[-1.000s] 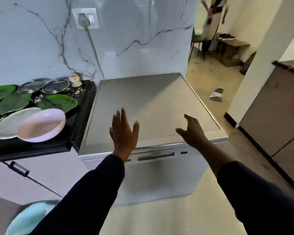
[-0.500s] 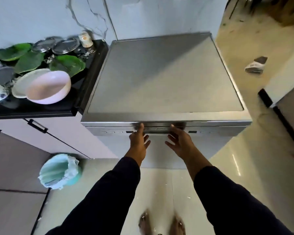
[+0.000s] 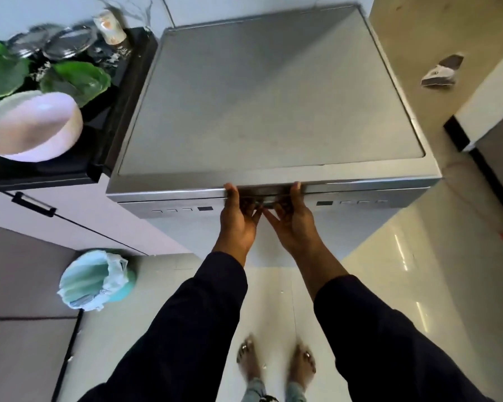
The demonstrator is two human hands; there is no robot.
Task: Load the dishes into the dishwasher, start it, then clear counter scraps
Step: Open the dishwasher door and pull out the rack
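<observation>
Brushed steel fills the head view: the dishwasher [image 3: 273,97] stands on the floor directly ahead, its flat top bare and its door shut. Both hands meet at the recessed handle in the middle of the door's top edge. The left hand [image 3: 238,219] has its thumb up on the lip and its fingers [image 3: 249,203] curled into the handle recess; the right hand [image 3: 292,221] mirrors it just beside, thumb on the lip, fingers tucked under, so both are grasping the handle (the fingertips themselves are hidden inside the slot). Button rows sit on the control strip to either side of the hands.

Left of the machine, touching its side, is the black desk [image 3: 99,169]. On it lie a pink bowl [image 3: 37,126] near the front edge, green leaf-shaped plates [image 3: 76,79] behind it, two steel plates [image 3: 66,43] further back, and a small jar [image 3: 109,26] by the wall, with pale scraps [image 3: 114,58] scattered between them.

On the floor, a lined bin [image 3: 96,278] sits below the desk, well apart from the hands; bare feet show under the arms.
</observation>
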